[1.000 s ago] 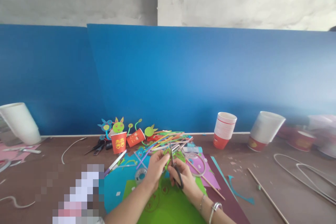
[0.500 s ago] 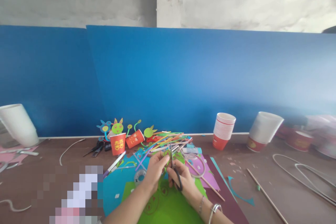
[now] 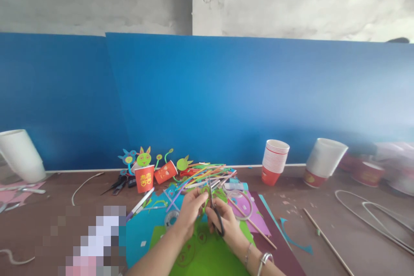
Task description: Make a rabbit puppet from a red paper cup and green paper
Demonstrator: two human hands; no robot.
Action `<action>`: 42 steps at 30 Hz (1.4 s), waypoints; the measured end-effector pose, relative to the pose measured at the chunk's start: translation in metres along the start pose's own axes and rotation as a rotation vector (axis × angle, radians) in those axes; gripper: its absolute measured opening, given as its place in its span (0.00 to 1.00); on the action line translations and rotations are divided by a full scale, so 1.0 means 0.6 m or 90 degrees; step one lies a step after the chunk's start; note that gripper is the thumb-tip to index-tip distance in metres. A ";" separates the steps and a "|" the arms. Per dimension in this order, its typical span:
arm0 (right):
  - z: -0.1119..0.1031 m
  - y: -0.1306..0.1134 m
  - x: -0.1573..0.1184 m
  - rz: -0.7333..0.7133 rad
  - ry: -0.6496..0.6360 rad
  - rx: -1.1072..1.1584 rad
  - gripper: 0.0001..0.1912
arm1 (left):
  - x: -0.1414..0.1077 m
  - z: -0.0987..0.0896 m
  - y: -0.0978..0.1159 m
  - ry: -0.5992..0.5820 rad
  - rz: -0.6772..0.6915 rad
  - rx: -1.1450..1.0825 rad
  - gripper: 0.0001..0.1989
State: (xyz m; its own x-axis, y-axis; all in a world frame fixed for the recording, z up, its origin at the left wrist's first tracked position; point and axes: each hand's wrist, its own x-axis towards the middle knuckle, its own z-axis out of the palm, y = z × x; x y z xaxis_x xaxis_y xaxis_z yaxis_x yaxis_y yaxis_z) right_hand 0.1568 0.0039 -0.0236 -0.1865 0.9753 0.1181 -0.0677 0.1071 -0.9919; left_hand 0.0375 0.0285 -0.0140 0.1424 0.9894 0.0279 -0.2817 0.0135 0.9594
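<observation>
My left hand [image 3: 191, 209] pinches a small green paper piece [image 3: 204, 190] with drawn lines between thumb and fingers. In my right hand [image 3: 226, 222] is a pair of dark-handled scissors [image 3: 217, 220], its blades pointing up and away beside the paper piece. Whether the blades touch the paper I cannot tell. Beneath both hands lies a green sheet [image 3: 220, 256] with drawn circles and hearts, on top of a blue sheet [image 3: 137, 241]. A roll of clear tape [image 3: 171, 219] sits just left of my left wrist.
Red paper cups [image 3: 144, 179] with paper animal figures stand at the back left, near a heap of coloured sticks [image 3: 207, 170]. Stacked cups [image 3: 274, 161] are at the back right. A wooden stick [image 3: 326, 239] and a white cable [image 3: 371, 215] lie to the right.
Both hands stay in nearly the same place, still holding the paper and the scissors. The view has shifted very slightly.
</observation>
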 end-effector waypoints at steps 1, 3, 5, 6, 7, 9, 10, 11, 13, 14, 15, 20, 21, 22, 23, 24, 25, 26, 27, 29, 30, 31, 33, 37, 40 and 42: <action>0.000 0.000 0.000 0.001 -0.001 -0.001 0.18 | 0.001 -0.001 0.000 -0.001 0.000 0.001 0.16; 0.000 0.001 0.000 0.005 -0.001 -0.001 0.18 | 0.003 -0.003 -0.001 -0.001 0.000 0.003 0.16; -0.001 0.002 0.001 0.006 0.002 -0.002 0.18 | 0.005 -0.004 -0.001 -0.001 0.000 0.006 0.16; -0.001 0.003 0.001 0.006 0.004 -0.003 0.18 | 0.006 -0.005 -0.001 -0.001 0.000 0.007 0.16; -0.001 0.003 0.001 0.006 0.006 -0.004 0.18 | 0.007 -0.005 -0.002 -0.001 0.000 0.008 0.16; -0.002 0.004 0.002 0.008 0.008 -0.009 0.18 | 0.007 -0.006 -0.002 0.001 -0.003 0.010 0.16; -0.002 0.004 0.003 0.010 0.008 -0.011 0.18 | 0.007 -0.006 -0.002 0.002 -0.006 0.010 0.16; -0.002 0.003 0.003 0.013 0.008 -0.013 0.18 | 0.007 -0.006 -0.002 0.003 -0.009 0.009 0.16; -0.002 0.003 0.002 0.016 0.010 -0.015 0.18 | 0.007 -0.007 -0.002 0.002 -0.015 0.006 0.17; -0.002 0.003 0.002 0.017 0.012 -0.015 0.18 | 0.007 -0.007 -0.002 0.000 -0.018 0.005 0.17; -0.001 0.003 0.002 0.018 0.013 -0.013 0.18 | 0.008 -0.008 -0.002 -0.002 -0.021 0.002 0.17; -0.001 0.001 0.002 0.024 0.014 -0.007 0.19 | 0.010 -0.009 -0.001 0.002 -0.023 -0.006 0.18; 0.000 0.001 0.003 0.026 0.016 -0.007 0.19 | 0.010 -0.008 -0.001 0.004 -0.020 -0.005 0.18; 0.000 0.001 0.003 0.029 0.018 -0.007 0.19 | 0.010 -0.008 -0.001 0.007 -0.015 -0.005 0.18; 0.000 0.001 0.003 0.032 0.021 -0.008 0.19 | 0.009 -0.007 -0.001 0.010 -0.011 -0.004 0.18; 0.000 0.001 0.004 0.035 0.024 -0.008 0.20 | 0.009 -0.006 -0.001 0.015 -0.006 -0.003 0.18; 0.000 0.001 0.004 0.038 0.028 -0.009 0.20 | 0.008 -0.006 -0.001 0.020 -0.002 -0.001 0.18; 0.000 0.001 0.004 0.041 0.031 -0.009 0.20 | 0.008 -0.006 -0.002 0.025 0.000 0.001 0.19; 0.000 0.001 0.004 0.043 0.032 -0.010 0.20 | 0.008 -0.006 -0.002 0.028 0.001 0.003 0.19; 0.000 0.000 0.004 0.036 0.024 -0.007 0.19 | 0.009 -0.007 -0.002 0.029 0.002 0.010 0.19; 0.000 -0.001 0.004 0.029 0.018 -0.003 0.19 | 0.010 -0.007 -0.002 0.026 0.002 0.014 0.20; 0.000 -0.001 0.004 0.022 0.013 0.002 0.19 | 0.010 -0.008 -0.002 0.022 0.001 0.019 0.20; 0.000 -0.003 0.004 0.013 0.011 0.012 0.19 | 0.012 -0.009 -0.002 0.016 0.000 0.030 0.20; 0.000 -0.003 0.004 0.011 0.012 0.019 0.19 | 0.014 -0.010 0.002 0.013 0.002 0.044 0.20; -0.002 -0.001 0.004 0.017 0.013 0.005 0.19 | 0.015 -0.011 0.006 0.010 0.006 0.048 0.19; -0.003 0.000 0.005 0.025 0.015 0.000 0.19 | 0.016 -0.013 0.009 0.005 0.007 0.049 0.19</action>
State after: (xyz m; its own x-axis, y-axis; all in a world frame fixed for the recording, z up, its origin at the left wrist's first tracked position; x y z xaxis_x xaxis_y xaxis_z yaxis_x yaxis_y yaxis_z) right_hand 0.1579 0.0070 -0.0236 -0.1663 0.9830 0.0779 -0.0602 0.0688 -0.9958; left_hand 0.0303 0.0392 -0.0109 0.1316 0.9906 0.0360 -0.2100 -0.0077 0.9777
